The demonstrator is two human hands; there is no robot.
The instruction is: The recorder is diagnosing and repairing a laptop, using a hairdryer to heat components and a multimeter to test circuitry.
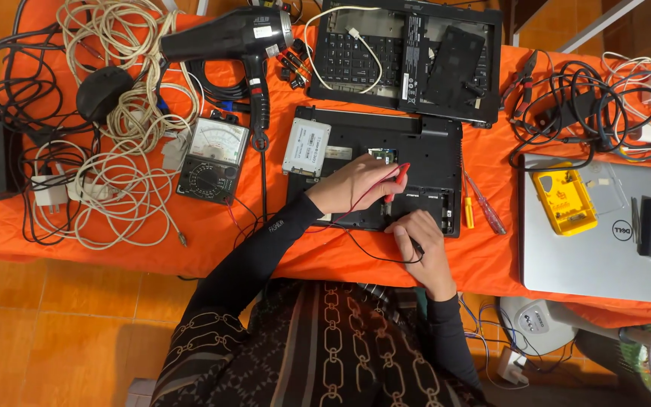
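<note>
Head view: left hand (356, 183) red probe (393, 183) angled down-left.

Bright, even overhead light, soft shadows, sharp focus throughout (slight wide-angle bending at the edges), colours saturated.

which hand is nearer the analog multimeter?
Left. The left hand, holding the red probe over the opened laptop base, lies just right of the multimeter. The right hand is lower and farther right, at the base's front edge.

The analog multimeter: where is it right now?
In the head view the analog multimeter lies on the orange cloth, left of the opened black laptop base, just below the black hair dryer.
</note>
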